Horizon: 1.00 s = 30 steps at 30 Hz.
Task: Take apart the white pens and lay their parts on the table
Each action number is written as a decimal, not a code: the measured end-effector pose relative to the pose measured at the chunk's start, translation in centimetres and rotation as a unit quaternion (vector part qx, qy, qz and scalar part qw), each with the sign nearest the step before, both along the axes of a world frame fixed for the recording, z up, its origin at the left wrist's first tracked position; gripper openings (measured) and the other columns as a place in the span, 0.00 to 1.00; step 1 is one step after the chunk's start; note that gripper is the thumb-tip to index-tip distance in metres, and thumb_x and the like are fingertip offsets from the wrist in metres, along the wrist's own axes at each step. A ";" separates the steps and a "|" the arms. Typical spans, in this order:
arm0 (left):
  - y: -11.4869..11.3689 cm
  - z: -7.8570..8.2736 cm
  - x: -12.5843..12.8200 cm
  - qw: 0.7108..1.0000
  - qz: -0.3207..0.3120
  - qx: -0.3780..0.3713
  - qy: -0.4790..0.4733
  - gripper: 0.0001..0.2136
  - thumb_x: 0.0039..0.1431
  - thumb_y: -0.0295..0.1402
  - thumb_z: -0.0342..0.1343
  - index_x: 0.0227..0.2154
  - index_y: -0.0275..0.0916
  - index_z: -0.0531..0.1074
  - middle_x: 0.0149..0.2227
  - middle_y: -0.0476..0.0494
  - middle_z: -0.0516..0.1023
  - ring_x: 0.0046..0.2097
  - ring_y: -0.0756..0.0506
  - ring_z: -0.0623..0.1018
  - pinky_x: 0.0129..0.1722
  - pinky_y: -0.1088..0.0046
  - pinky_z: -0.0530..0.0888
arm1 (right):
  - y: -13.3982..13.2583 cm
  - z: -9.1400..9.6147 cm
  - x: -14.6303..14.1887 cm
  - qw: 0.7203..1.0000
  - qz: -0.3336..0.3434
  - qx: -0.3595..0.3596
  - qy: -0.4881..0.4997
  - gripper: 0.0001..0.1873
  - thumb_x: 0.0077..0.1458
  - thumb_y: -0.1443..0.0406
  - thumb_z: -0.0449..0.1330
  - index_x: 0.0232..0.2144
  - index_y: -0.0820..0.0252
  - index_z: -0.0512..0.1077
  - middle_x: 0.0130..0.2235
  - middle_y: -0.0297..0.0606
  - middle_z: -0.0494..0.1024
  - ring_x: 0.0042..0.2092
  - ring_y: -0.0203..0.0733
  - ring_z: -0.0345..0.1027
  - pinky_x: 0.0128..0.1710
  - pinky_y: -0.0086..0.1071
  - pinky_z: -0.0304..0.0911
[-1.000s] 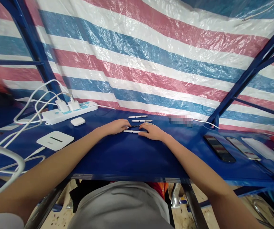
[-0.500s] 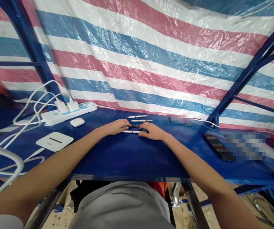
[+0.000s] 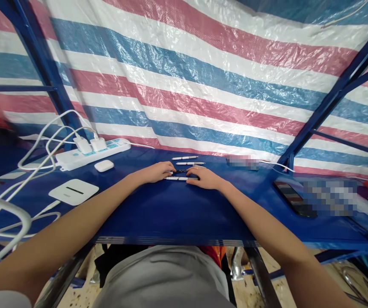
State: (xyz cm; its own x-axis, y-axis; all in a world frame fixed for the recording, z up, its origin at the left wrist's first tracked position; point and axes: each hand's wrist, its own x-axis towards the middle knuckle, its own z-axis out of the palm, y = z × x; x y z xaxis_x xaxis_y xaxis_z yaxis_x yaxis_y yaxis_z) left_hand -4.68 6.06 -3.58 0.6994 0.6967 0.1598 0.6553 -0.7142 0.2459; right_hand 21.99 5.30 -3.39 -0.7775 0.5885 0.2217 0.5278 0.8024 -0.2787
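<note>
My left hand (image 3: 153, 172) and right hand (image 3: 205, 178) lie flat and loose, clenching nothing. The white pen (image 3: 176, 178) and black pen (image 3: 180, 171) sit between them at twelve o'clock; one careless brush could roll them away.

left hand (image 3: 153, 172): 1 | right hand (image 3: 205, 178): 1 | white pens (image 3: 184, 158): 3 | black pen (image 3: 180, 171): 1 | white power strip (image 3: 113, 149): 1 | white USB chargers (image 3: 83, 145): 2 | white earbud case (image 3: 104, 165): 1 | white router (image 3: 73, 192): 1 | dark smartphone (image 3: 291, 196): 1
</note>
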 end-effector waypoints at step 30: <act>-0.4 0.2 0.4 0.999 0.011 0.012 0.032 0.14 0.64 0.29 0.46 0.48 0.39 0.73 0.47 0.41 0.72 0.47 0.44 0.73 0.48 0.73 0.67 | -0.6 0.0 -0.8 0.999 0.004 0.024 -0.044 0.26 0.59 0.48 0.48 0.51 0.57 0.68 0.57 0.42 0.69 0.54 0.46 0.66 0.55 0.41 0.60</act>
